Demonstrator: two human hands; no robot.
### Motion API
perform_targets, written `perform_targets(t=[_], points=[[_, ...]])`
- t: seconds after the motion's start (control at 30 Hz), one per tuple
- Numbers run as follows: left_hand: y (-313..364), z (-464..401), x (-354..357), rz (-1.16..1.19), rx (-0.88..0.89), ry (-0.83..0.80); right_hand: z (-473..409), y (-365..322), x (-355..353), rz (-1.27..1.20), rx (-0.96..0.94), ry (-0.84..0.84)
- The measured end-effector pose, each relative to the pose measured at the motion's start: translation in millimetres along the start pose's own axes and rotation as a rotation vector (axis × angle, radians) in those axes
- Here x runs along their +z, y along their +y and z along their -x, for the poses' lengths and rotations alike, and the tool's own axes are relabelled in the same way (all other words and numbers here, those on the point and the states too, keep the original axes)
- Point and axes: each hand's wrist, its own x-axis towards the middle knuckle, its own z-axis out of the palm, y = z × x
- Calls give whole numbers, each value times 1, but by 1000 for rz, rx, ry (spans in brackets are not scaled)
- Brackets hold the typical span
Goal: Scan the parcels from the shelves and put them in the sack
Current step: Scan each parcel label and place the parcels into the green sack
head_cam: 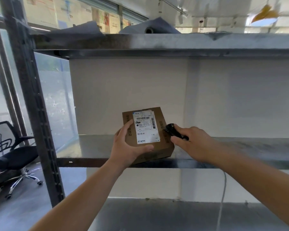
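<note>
Both bare forearms are extended forward and upward from the lower corners of the view, converging toward the front edge of the middle shelf [93, 162]. The left hand [128, 147] is curled around the near left corner of a cardboard parcel [163, 120], the fingers laid up its left side and the thumb pressed along its lower face. The right hand [195, 144] is closed around a small black scanner [171, 130], knuckles turned upward, with the scanner's head held just beside the parcel's right edge. Both wrists are kept nearly straight.
</note>
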Motion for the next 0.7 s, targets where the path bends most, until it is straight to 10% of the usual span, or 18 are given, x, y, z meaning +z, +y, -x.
perform_targets(t=[0.23, 0.7], points=[[-9, -22, -30, -200, 364, -54, 25, -44, 6, -17, 126, 14], [-44, -43, -63, -194, 484, -141, 89, -118, 45, 243, 302, -137]])
